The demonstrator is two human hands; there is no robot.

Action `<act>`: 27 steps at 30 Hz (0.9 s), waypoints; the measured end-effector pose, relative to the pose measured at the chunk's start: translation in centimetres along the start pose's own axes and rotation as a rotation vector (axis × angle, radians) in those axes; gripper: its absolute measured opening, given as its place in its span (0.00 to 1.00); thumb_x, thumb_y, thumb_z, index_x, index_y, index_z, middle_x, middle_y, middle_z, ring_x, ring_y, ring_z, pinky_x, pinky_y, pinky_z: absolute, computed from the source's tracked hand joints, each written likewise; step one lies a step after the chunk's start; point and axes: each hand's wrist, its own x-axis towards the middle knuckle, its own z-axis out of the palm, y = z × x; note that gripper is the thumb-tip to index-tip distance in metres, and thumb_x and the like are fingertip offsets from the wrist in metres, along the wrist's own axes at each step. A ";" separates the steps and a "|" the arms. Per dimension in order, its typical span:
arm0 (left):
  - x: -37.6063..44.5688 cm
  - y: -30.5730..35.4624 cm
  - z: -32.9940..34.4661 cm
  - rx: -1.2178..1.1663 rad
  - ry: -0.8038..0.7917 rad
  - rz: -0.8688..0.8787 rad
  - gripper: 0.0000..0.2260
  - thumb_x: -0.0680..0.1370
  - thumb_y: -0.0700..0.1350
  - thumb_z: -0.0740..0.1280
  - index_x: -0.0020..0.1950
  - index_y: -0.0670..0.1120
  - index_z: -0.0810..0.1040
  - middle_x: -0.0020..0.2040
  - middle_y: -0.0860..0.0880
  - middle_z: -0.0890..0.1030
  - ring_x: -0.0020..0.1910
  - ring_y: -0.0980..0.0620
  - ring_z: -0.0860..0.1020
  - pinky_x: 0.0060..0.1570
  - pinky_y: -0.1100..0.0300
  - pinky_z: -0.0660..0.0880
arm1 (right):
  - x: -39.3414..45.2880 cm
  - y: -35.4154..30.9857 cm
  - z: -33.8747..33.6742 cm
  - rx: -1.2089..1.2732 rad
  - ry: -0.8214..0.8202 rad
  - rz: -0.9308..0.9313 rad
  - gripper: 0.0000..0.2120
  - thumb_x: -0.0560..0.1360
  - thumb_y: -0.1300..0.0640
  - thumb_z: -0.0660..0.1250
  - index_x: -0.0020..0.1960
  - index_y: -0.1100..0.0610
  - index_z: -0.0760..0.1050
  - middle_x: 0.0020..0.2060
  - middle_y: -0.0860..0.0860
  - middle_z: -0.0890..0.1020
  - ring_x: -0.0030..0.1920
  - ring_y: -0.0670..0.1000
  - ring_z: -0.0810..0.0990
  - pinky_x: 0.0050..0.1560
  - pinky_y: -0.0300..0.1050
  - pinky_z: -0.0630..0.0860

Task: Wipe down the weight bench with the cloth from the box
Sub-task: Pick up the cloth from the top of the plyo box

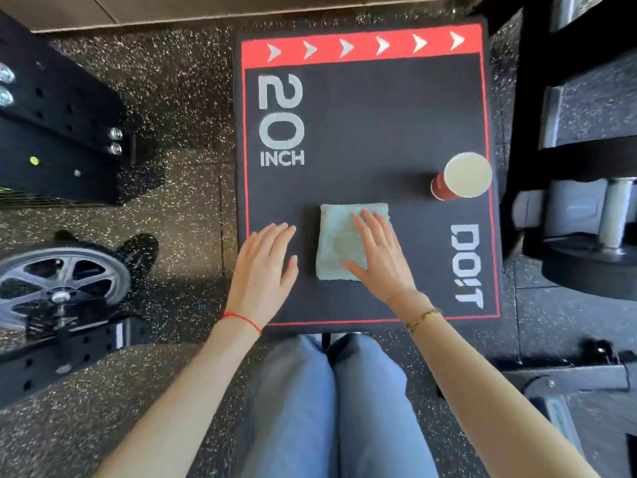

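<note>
A folded light-blue cloth (339, 236) lies flat on top of a black box (379, 132) with a red border, marked "20 INCH". My right hand (382, 257) rests palm-down on the cloth's right half, fingers spread, not gripping it. My left hand (263, 270) lies flat and open on the box just left of the cloth, not touching it. No weight bench can be told apart in this view.
A red paper cup (462, 177) stands upright on the box near its right edge, beyond my right hand. A dumbbell rack (586, 167) stands to the right, black rack frames (58, 132) and a wheel (62, 281) to the left. Speckled rubber floor surrounds the box.
</note>
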 end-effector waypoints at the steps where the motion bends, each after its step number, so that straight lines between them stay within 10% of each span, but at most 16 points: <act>1: 0.0 -0.1 0.6 -0.001 -0.002 0.000 0.20 0.79 0.45 0.60 0.69 0.41 0.73 0.67 0.43 0.75 0.68 0.42 0.72 0.68 0.42 0.67 | 0.1 0.1 0.5 -0.001 0.015 0.003 0.42 0.71 0.48 0.71 0.77 0.56 0.53 0.76 0.54 0.58 0.76 0.58 0.53 0.76 0.54 0.52; 16: -1.9 1.1 -2.9 0.013 0.003 0.034 0.20 0.79 0.46 0.59 0.70 0.41 0.73 0.68 0.44 0.75 0.69 0.44 0.71 0.70 0.46 0.66 | -2.9 -2.2 -2.1 0.173 0.140 0.127 0.19 0.73 0.58 0.67 0.64 0.55 0.70 0.52 0.51 0.75 0.52 0.54 0.71 0.43 0.50 0.76; 27: -6.3 9.6 -17.1 0.020 -0.030 0.201 0.20 0.79 0.47 0.59 0.69 0.43 0.74 0.68 0.46 0.76 0.69 0.46 0.71 0.70 0.46 0.66 | -17.1 -7.6 -17.4 0.274 0.377 0.271 0.21 0.73 0.57 0.69 0.64 0.53 0.70 0.53 0.49 0.75 0.53 0.53 0.71 0.49 0.45 0.71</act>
